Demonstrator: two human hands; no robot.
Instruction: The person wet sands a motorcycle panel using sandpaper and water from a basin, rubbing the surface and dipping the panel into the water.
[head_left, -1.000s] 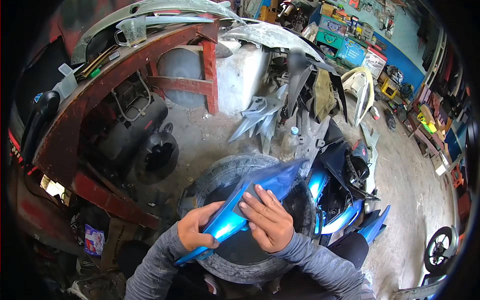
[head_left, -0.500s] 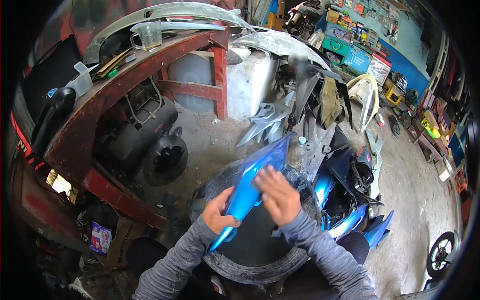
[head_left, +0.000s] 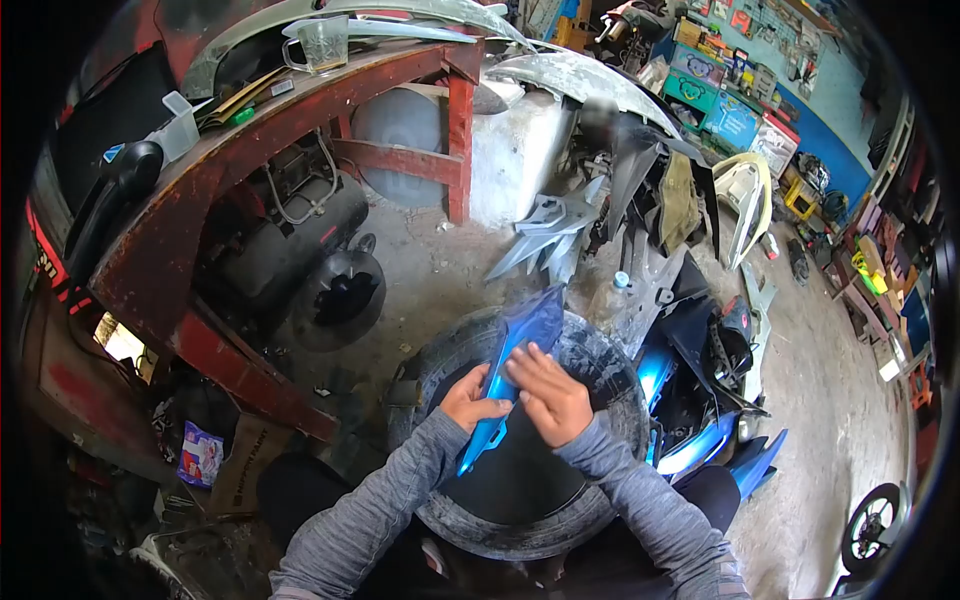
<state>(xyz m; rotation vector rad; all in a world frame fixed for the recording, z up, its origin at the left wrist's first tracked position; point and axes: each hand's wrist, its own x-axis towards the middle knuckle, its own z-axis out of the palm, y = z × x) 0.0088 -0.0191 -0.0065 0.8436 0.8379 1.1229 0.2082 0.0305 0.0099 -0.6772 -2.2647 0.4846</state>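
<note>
A glossy blue motorcycle fairing panel [head_left: 538,318], darker and duller toward its far end, is held tilted above a round black tub [head_left: 455,522]. My left hand [head_left: 473,402] grips the panel's left edge near its lower end, thumb across the face. My right hand [head_left: 553,402] lies on the panel with its fingers stretched out and close to flat. Whether anything thin sits beneath those fingers cannot be seen. Dark liquid or a dark bottom [head_left: 520,490] shows inside the tub.
More blue body panels [head_left: 700,445] lie right of the tub, near a clear bottle [head_left: 610,298]. Grey fairing pieces [head_left: 555,235] rest on the floor ahead. A red bench [head_left: 200,200] stands at left, with a black compressor tank [head_left: 300,240] beneath it.
The panel has turned to face me less broadly, and its lower end has moved right and up. My right hand has slid slightly down along it. The camera view has shifted a little.
</note>
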